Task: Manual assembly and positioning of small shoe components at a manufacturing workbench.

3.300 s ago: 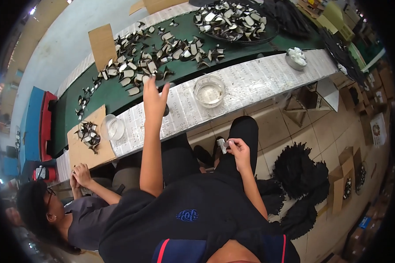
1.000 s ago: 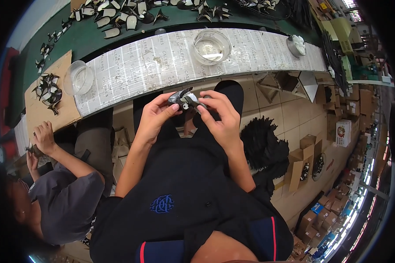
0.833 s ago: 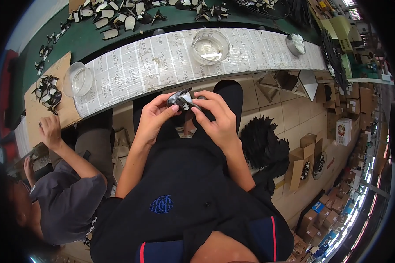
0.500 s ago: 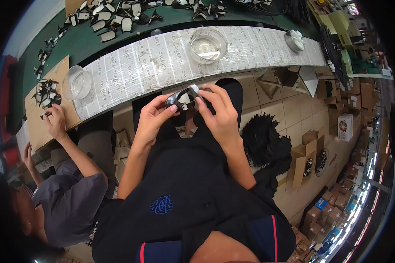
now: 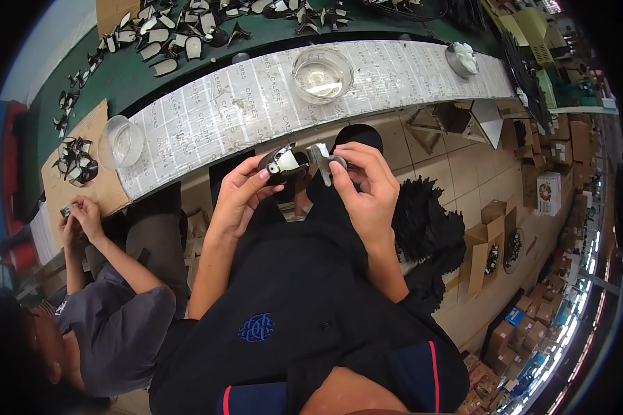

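My left hand point(image 5: 241, 192), closed, pinches a small glossy black curved piece point(image 5: 273, 168) with a white inner face, which looks like a shoe heel part. To its right, my right hand point(image 5: 368, 188) is closed on a flat grey piece point(image 5: 327, 170) with a white tip; its exact kind is hard to make out. A narrow gap separates the two things. Both hands are over my lap, just short of the bench edge. Beyond them stands a clear round bowl point(image 5: 323, 77) of clear liquid.
Many black-and-white parts point(image 5: 180, 31) lie on the green table point(image 5: 104, 76). A second clear bowl point(image 5: 121, 142) and a cup of white wads point(image 5: 462, 60) stand on the paper-covered bench point(image 5: 208, 104). At left, a co-worker's hands point(image 5: 82, 218) hold something small. Black strips point(image 5: 429, 221) hang at right.
My right hand has drawn back to the right, parting the grey white-tipped piece from the black part. My left hand has tilted the part. The co-worker's hands have come together.
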Available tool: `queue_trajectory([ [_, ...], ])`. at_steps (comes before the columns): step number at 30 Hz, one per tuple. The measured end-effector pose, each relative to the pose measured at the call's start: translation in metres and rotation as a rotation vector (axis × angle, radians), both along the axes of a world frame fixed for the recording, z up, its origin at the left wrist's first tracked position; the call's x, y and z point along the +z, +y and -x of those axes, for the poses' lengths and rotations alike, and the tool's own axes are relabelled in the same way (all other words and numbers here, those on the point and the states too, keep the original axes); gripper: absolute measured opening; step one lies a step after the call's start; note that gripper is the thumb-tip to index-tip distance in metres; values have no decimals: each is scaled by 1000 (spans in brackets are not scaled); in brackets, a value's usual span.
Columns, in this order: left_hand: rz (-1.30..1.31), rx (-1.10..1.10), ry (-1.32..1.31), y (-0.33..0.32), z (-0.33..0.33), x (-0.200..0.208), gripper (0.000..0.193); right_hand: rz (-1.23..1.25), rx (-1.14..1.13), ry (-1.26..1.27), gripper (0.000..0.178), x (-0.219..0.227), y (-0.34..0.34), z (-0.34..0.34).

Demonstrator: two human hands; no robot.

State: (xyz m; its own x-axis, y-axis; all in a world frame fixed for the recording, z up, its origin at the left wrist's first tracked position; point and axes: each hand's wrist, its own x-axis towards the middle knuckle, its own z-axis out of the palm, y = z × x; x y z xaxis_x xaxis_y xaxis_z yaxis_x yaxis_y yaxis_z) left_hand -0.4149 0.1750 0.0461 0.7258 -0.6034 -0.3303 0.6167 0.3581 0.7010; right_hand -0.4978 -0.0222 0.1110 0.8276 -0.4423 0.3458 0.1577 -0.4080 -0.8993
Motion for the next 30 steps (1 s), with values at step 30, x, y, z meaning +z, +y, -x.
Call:
queue_trajectory([
  [30, -8, -21, 19, -6, 2, 7, 25, 83, 175, 51, 27, -4, 17, 8],
])
